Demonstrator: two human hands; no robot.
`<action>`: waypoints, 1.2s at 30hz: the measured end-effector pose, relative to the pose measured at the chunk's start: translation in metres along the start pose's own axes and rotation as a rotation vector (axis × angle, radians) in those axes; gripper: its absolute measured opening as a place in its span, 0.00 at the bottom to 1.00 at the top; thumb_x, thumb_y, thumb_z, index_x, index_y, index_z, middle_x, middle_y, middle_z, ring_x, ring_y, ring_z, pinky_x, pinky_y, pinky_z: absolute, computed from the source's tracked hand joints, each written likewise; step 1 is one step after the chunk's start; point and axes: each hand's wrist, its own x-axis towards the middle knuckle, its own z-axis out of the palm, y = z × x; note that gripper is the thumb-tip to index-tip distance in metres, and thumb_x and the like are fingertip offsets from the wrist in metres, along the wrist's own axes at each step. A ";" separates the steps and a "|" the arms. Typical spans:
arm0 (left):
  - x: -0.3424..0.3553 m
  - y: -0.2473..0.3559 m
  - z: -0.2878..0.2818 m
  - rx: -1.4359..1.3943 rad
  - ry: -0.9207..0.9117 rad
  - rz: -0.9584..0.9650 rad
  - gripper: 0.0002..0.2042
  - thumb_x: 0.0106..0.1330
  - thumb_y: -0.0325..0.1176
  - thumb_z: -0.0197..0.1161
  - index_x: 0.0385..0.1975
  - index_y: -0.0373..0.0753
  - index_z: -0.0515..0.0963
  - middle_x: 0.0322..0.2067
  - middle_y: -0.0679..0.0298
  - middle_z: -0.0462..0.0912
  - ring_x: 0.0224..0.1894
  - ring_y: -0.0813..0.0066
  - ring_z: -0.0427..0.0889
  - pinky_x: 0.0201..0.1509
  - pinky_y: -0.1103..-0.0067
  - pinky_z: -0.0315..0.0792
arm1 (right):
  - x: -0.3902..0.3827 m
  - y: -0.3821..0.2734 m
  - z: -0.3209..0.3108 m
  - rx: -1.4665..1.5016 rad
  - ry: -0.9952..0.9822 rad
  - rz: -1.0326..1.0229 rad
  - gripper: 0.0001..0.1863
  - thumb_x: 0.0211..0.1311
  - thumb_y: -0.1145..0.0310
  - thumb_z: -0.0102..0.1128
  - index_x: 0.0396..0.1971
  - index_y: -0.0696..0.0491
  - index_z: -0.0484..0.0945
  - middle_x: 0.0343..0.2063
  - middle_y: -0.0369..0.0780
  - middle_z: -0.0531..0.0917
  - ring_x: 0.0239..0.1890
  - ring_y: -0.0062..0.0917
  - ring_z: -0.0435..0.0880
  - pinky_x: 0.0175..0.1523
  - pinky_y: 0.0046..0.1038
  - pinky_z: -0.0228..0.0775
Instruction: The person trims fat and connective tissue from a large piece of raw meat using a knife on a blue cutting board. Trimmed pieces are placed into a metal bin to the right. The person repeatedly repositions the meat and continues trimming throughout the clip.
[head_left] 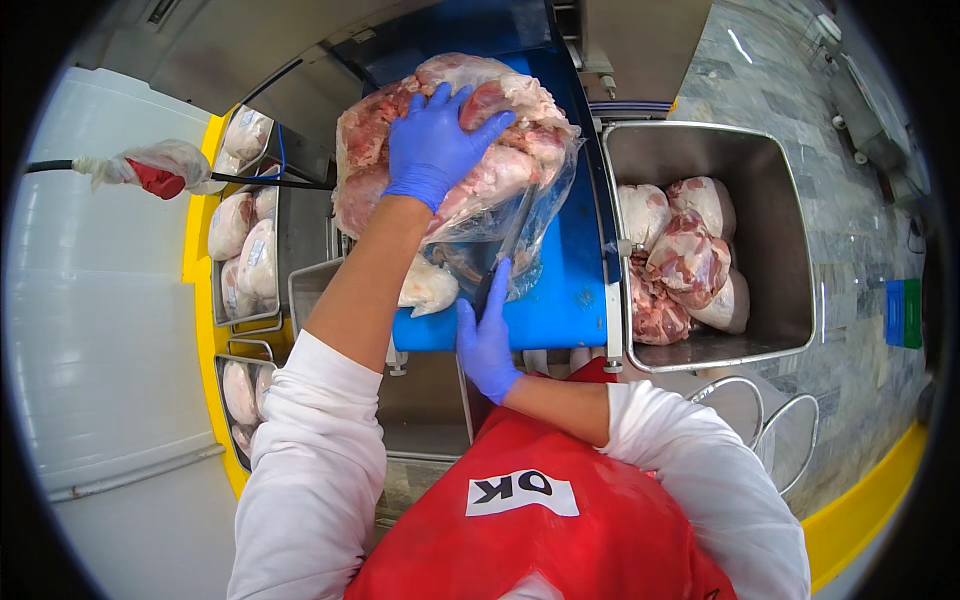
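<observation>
A large block of raw meat (pixel 375 125), partly wrapped in clear plastic film (pixel 556 205), lies on a blue conveyor belt (pixel 585 260). My left hand (pixel 430 150), in a blue glove, rests on top of the block with its fingers spread. In my right hand (pixel 487 345), also gloved, is the dark handle of a knife (pixel 517 225). Its blade points away from me, along the right side of the block, against meat and film. The blade's tip is hard to make out. Close to the belt's near edge sits a smaller pale piece of meat (pixel 428 288).
On the right stands a deep metal bin (pixel 770 200) holding several meat pieces (pixel 690 262). More metal trays (pixel 283 235) with pale, bagged meat stand on the left by a yellow edge (pixel 203 250). A red control (pixel 155 178) wrapped in plastic hangs at the far left.
</observation>
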 end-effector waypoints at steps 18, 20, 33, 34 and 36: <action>0.007 -0.001 0.006 0.017 -0.045 -0.013 0.46 0.63 0.74 0.65 0.69 0.39 0.77 0.68 0.44 0.78 0.69 0.42 0.78 0.71 0.58 0.74 | 0.040 -0.063 0.045 0.823 -0.032 0.445 0.55 0.74 0.78 0.62 0.85 0.48 0.28 0.52 0.49 0.82 0.43 0.26 0.86 0.47 0.32 0.80; 0.006 -0.001 0.006 0.019 -0.038 -0.005 0.46 0.63 0.74 0.65 0.69 0.38 0.76 0.67 0.43 0.79 0.67 0.42 0.79 0.70 0.58 0.75 | 0.025 -0.053 0.014 0.685 -0.134 0.491 0.47 0.74 0.78 0.62 0.83 0.51 0.41 0.50 0.46 0.82 0.43 0.26 0.87 0.48 0.32 0.81; 0.001 -0.004 0.008 0.006 -0.025 0.030 0.41 0.64 0.71 0.67 0.68 0.45 0.79 0.71 0.50 0.76 0.73 0.46 0.74 0.73 0.56 0.71 | 0.004 0.024 -0.128 0.406 -0.191 0.737 0.18 0.74 0.77 0.61 0.59 0.57 0.70 0.44 0.43 0.83 0.41 0.31 0.90 0.43 0.32 0.84; -0.002 -0.005 0.006 0.018 -0.033 0.033 0.41 0.64 0.71 0.67 0.68 0.45 0.80 0.72 0.51 0.76 0.74 0.47 0.73 0.74 0.55 0.71 | 0.013 0.032 -0.127 0.390 -0.181 0.736 0.17 0.74 0.76 0.62 0.59 0.57 0.71 0.44 0.43 0.84 0.40 0.31 0.90 0.42 0.32 0.84; -0.005 -0.005 0.004 0.017 -0.020 0.061 0.40 0.65 0.70 0.67 0.68 0.46 0.80 0.72 0.51 0.76 0.74 0.47 0.73 0.74 0.54 0.71 | 0.020 0.044 -0.129 0.239 -0.142 0.662 0.17 0.73 0.73 0.64 0.58 0.59 0.73 0.45 0.44 0.84 0.40 0.32 0.90 0.43 0.33 0.84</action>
